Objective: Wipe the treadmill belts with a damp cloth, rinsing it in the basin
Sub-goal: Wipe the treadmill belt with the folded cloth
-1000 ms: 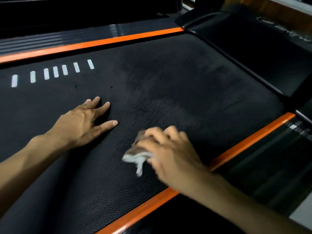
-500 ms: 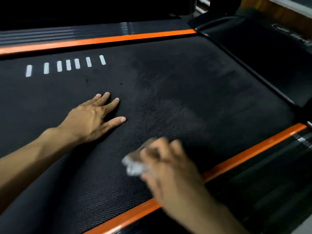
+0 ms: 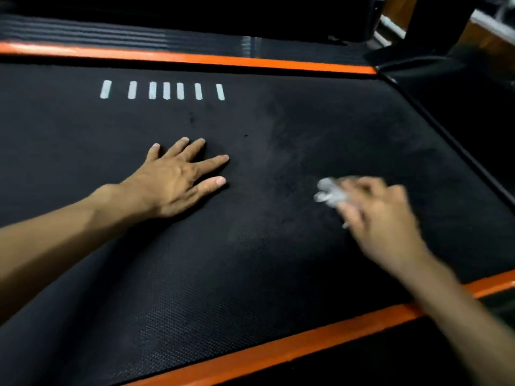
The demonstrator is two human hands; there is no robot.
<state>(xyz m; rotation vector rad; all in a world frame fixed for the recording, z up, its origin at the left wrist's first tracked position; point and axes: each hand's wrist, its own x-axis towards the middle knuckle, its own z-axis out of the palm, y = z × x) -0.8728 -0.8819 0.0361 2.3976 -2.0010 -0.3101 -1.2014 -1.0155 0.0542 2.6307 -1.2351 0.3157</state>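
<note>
- on the black treadmill belt (image 3: pixel 195 274), between the two orange side rails (image 3: pixel 223 61), the right hand (image 3: pixel 381 218) holds a crumpled pale cloth (image 3: pixel 330 193) with curled fingers and presses it on the belt.
- half a second ago the cloth was nearer to the near rail; now it is farther up the belt and more to the right, so the wiping stroke goes away from the person.
- the right hand is blurred, which suggests a fast rubbing motion.
- the left hand (image 3: pixel 178 179) lies flat on the belt with fingers spread, holding nothing, in the same place as before, well apart from the cloth.
- the white marks (image 3: pixel 164 91) lie beyond the left hand.
- i judge the wiping is in progress; grey dusty patches remain on the belt near the cloth.
- the basin is not in view.
</note>
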